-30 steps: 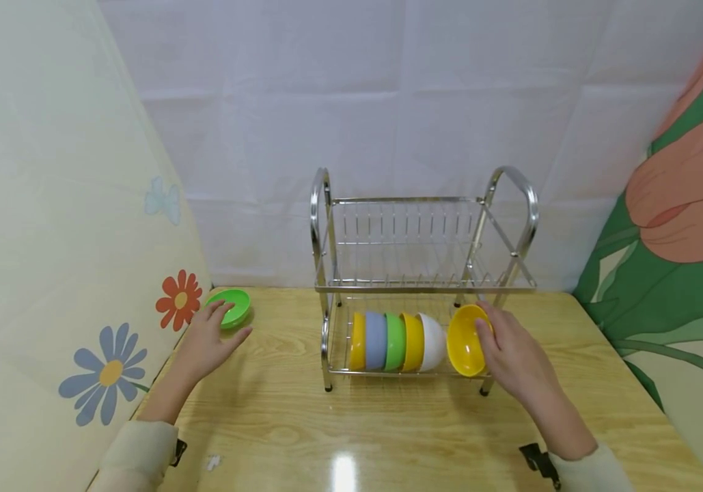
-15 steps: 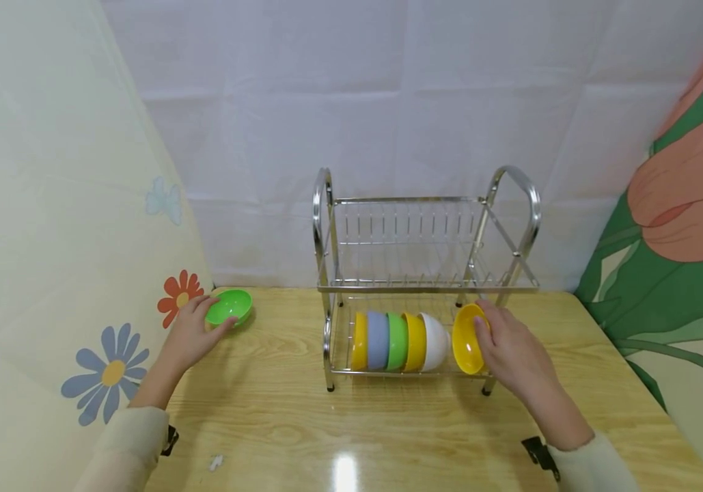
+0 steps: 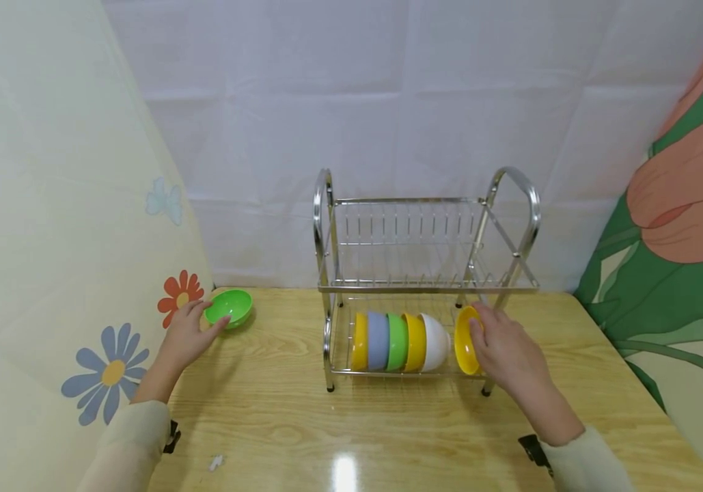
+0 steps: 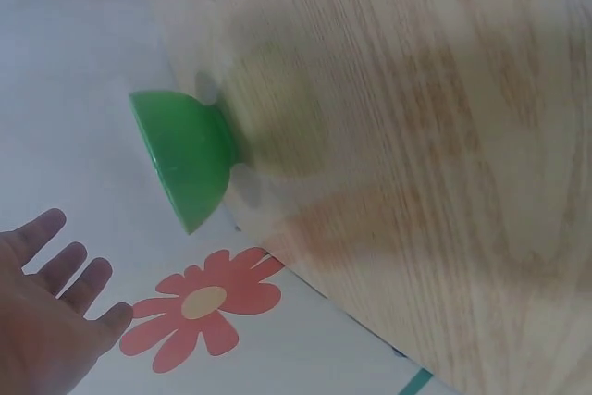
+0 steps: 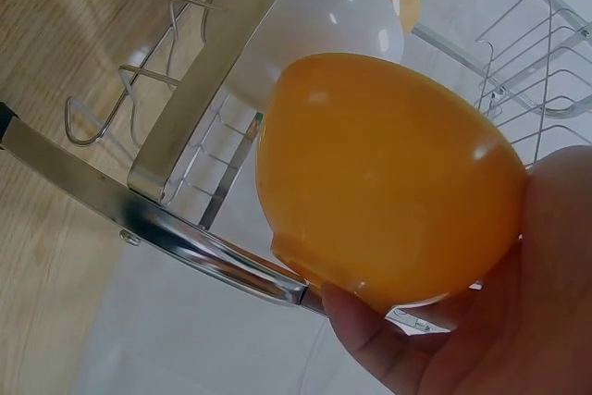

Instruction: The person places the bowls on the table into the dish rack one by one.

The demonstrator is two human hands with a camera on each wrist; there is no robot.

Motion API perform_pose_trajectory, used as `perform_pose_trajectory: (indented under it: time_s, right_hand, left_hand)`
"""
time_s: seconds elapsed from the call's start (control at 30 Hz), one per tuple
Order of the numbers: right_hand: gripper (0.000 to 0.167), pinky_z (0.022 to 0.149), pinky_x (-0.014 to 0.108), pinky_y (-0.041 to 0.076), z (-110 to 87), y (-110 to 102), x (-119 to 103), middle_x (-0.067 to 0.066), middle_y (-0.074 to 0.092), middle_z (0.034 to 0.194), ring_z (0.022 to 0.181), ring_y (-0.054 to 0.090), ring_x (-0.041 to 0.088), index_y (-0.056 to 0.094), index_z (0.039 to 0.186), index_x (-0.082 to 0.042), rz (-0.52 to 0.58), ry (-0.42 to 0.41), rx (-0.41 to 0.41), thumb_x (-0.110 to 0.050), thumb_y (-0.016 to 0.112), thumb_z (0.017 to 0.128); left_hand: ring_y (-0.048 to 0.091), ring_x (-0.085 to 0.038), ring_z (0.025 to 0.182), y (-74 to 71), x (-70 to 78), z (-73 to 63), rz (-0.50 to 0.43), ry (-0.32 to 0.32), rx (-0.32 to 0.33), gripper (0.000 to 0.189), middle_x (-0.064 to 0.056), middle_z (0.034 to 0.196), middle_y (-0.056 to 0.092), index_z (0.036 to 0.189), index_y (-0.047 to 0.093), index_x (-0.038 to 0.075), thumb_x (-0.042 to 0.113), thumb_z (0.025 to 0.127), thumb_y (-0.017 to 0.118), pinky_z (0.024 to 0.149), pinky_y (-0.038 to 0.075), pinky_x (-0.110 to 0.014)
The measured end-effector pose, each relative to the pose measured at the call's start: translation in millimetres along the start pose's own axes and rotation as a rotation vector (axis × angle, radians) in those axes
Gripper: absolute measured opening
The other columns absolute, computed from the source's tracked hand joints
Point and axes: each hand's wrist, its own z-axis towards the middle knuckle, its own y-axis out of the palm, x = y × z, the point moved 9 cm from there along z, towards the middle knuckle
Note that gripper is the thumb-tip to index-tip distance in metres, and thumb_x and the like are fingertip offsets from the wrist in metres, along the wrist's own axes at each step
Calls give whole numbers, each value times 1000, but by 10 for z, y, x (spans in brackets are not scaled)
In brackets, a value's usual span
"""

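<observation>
My right hand grips a yellow bowl by its side, the bowl tipped on edge at the right end of the rack's lower shelf. Its rounded outside fills much of the right wrist view, close beside a white bowl. Over at the far left, a green bowl stands upright on the table. My left hand is beside it with fingers spread and relaxed; the left wrist view has the fingers apart from the green bowl.
A two-tier metal dish rack stands against the white backdrop. On its lower shelf a row of bowls lies on edge: yellow, blue, green, yellow and white. A small white scrap lies on the wooden table.
The yellow bowl has turned in my right hand's grip, its opening now narrower in view, and shifted slightly right. My left hand has drawn a little left from over the green bowl.
</observation>
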Motion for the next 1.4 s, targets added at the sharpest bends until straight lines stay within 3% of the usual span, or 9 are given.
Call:
perform_pose_trajectory:
  time_s: [0.5,0.9,1.2,1.4]
  right_hand:
    - [55,87,71,48,82,149,-7,31,43,147,120,49,58,36,153,-4,-76,52,-53,-38,29,110]
    - [49,79,68,53,153,251,-66,33,52,137,111,55,58,43,148,-3,-117,21,-16,-32,39,109]
    - [45,76,66,54,186,301,-109,33,57,130,108,57,57,47,142,-2,-124,-5,8,-30,40,108]
    - [45,75,68,53,217,377,-70,32,56,132,108,56,58,47,144,-4,-114,22,-6,-31,39,108]
  left_hand:
    - [30,-57,136,138,-180,45,-14,-60,-6,78,-38,147,36,142,45,-11,54,100,54,109,30,-72]
    - [26,-59,137,250,-276,124,-20,-81,-3,79,-40,148,32,144,41,-14,51,100,55,109,29,-72]
    - [22,-59,139,323,-305,188,-14,-102,-20,84,-41,150,28,144,39,-15,54,99,55,111,25,-72]
    - [20,-60,139,339,-356,169,8,-122,-33,84,-41,150,28,144,39,-15,53,98,57,111,25,-72]
